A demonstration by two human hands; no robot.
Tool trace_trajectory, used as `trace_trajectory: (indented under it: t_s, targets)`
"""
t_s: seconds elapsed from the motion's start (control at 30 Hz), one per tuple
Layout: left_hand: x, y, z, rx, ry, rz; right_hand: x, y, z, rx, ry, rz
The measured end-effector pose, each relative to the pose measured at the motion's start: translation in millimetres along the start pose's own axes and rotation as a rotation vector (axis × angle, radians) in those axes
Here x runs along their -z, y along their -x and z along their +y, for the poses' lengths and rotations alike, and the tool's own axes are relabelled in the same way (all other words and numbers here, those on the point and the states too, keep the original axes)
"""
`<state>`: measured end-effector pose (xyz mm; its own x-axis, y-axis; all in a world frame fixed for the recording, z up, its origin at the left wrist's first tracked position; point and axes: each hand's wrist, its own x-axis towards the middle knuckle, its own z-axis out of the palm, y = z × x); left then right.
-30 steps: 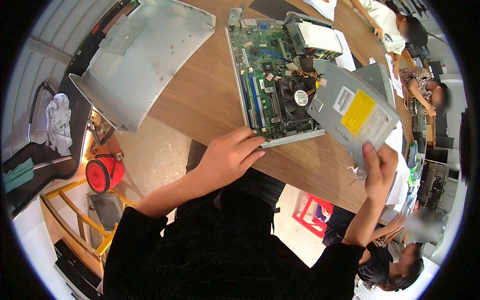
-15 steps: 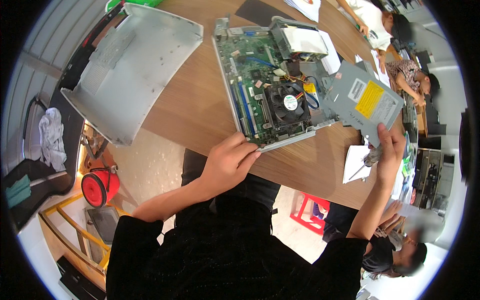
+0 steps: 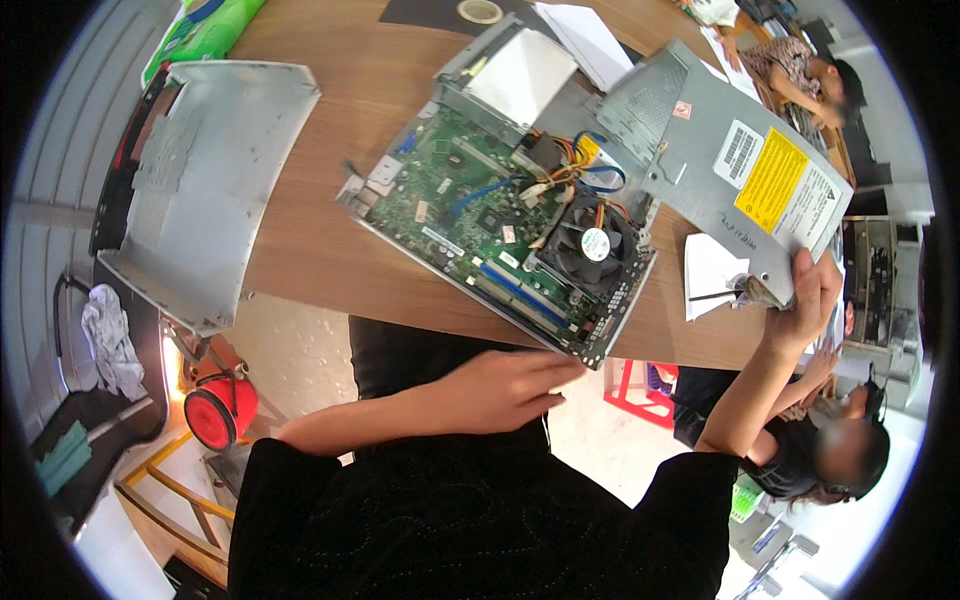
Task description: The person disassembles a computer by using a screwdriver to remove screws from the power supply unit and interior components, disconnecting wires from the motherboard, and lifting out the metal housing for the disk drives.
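Note:
An opened desktop computer case (image 3: 620, 325) lies on the table, its green motherboard (image 3: 455, 185) and black cooling fan (image 3: 585, 245) exposed. My left hand (image 3: 510, 390) is at its near corner, fingers stretched out and fingertips touching or just beside the metal; the thumb stands apart below. At the case's right side, my right hand (image 3: 808, 305) grips the near end of a flat grey optical drive (image 3: 700, 190) with white and yellow labels. The drive is tilted, its far end overlapping the case. A screwdriver (image 3: 715, 295) is in the same hand, shaft pointing left, handle partly hidden.
A grey metal cover (image 3: 215, 190) lies at the table's left. White paper (image 3: 705, 260) is under the screwdriver, with more sheets (image 3: 585, 45) and a tape roll (image 3: 480, 12) farther back. People sit at right; a red stool (image 3: 640, 395) stands below the table edge.
The computer case has turned clockwise, its near corner swinging right. My left hand has moved right and down with it, its fingers straightening. The drive has shifted slightly to the right.

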<state>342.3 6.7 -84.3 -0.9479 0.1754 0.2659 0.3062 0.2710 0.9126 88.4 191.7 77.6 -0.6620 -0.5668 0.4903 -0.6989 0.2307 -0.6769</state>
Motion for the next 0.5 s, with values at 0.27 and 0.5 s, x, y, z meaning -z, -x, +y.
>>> trace_trajectory:
  t_s: [0.27,0.5]
  targets:
    - [175,34,-21,0.285,-0.730,0.838,44,53,0,0.096,0.031,0.166]
    - [199,27,-87,0.356,0.153,0.692,99,51,-1,-0.018,-0.520,0.650]
